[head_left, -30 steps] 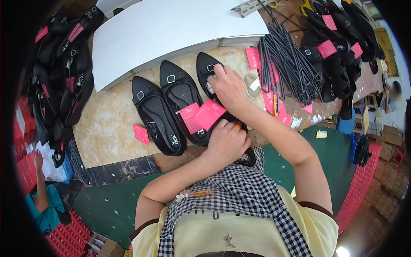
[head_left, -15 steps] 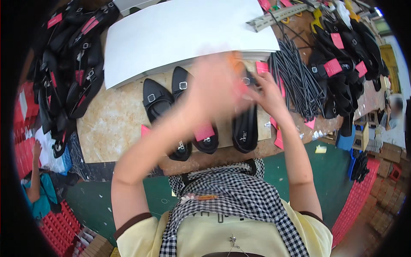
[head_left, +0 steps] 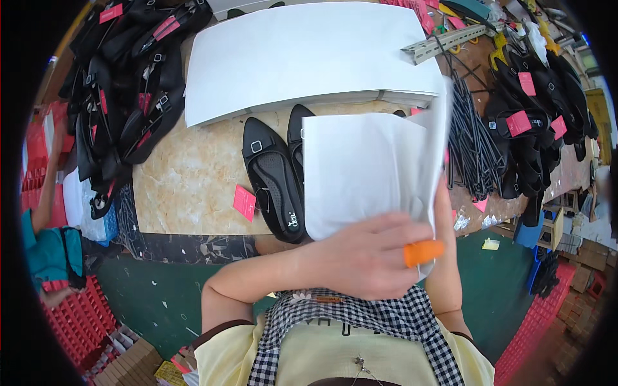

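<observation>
A sheet of white paper (head_left: 360, 170) stands folded in front of me, covering most of the shoes behind it. Its lower right part is gripped by my left hand (head_left: 370, 257), whose fingers curl round the edge; an orange finger cover (head_left: 423, 253) sits on one finger. Only a sliver of my right hand (head_left: 442, 201) shows behind the paper's right edge, its fingers hidden. Left of the sheet lies a black pointed flat shoe (head_left: 275, 186) with a square buckle, a pink tag (head_left: 244, 202) beside it. A second black shoe (head_left: 296, 128) is partly covered.
A stack of white paper (head_left: 309, 51) lies at the back, with a metal angle bar (head_left: 444, 45) at its right. Black shoes pile up at left (head_left: 122, 83) and right (head_left: 534, 122). Thin black rods (head_left: 476, 141) lie at right. A co-worker's arm (head_left: 48, 180) is at far left.
A white sheet has come between me and the shoes. My left hand has moved from above the shoes down toward my body, now holding the sheet; my right hand has gone behind it.
</observation>
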A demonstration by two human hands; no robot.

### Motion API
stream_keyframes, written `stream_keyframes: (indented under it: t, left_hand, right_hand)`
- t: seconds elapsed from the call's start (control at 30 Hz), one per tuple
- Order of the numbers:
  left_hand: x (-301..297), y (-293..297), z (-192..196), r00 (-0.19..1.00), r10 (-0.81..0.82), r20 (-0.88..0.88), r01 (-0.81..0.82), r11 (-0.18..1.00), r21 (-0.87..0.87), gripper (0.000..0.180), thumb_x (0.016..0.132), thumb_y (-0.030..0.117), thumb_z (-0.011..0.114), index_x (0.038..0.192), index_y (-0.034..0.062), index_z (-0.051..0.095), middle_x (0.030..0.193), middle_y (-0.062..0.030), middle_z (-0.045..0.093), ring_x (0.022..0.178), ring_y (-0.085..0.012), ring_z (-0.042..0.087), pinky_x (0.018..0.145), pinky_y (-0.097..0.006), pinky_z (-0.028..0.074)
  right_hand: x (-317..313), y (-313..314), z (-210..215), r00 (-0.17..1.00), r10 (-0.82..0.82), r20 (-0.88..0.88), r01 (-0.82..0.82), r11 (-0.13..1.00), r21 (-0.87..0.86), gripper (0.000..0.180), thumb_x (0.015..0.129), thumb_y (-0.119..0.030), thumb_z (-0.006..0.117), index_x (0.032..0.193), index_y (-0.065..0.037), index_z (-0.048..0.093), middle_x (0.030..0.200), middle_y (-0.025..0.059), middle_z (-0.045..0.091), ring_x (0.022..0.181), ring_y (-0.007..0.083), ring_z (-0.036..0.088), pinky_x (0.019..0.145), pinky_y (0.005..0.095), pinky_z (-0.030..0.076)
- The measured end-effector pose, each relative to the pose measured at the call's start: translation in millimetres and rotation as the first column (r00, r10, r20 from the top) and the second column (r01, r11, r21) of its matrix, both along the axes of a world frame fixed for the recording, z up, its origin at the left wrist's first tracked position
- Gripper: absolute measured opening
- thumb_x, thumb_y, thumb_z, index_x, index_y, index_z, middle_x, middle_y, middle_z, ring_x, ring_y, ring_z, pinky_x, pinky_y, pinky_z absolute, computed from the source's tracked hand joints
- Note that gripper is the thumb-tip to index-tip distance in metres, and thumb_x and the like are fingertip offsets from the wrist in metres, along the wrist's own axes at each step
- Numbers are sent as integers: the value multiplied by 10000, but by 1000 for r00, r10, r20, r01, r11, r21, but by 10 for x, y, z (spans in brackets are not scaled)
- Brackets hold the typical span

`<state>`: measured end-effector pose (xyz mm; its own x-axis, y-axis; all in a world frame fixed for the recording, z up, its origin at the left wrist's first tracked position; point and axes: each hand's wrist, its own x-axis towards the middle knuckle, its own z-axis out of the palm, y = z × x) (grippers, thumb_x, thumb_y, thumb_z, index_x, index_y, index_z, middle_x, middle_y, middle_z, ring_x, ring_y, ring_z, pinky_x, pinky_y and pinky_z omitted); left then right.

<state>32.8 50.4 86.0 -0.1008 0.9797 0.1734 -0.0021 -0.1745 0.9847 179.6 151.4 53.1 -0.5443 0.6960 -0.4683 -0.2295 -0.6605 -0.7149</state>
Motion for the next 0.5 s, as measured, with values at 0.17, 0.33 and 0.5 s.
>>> stream_keyframes:
  t: [0.17,0.33,0.5]
  left_hand:
    - [-411,-88,-201,697,460,-550,-178,854,490,182,726,223,718,829,82,669,1160,-147,633,1041,-300,620,896,-386,485]
    - [-601,-174,-459,475,754,-454,-756,614,228,287,877,128,624,1149,45,587,995,-96,626,811,-221,616,718,-287,509]
    - [-635,-224,-679,673,620,402,-520,784,-340,428,1034,287,415,1414,89,427,1203,-101,577,1070,-203,560,927,-311,447]
  right_hand:
    - [-206,-248,329,907,420,23,-414,901,-134,533,870,-63,645,1371,-4,473,1277,100,595,1174,201,576,1004,348,456]
    - [-510,-4,155,870,312,381,-485,409,773,833,810,-94,694,1508,-18,245,1567,156,263,1456,271,252,1175,433,241]
    - [-867,32,-52,812,272,516,-581,296,758,579,763,-82,747,1302,-36,541,1418,155,493,1267,182,490,1009,346,439]
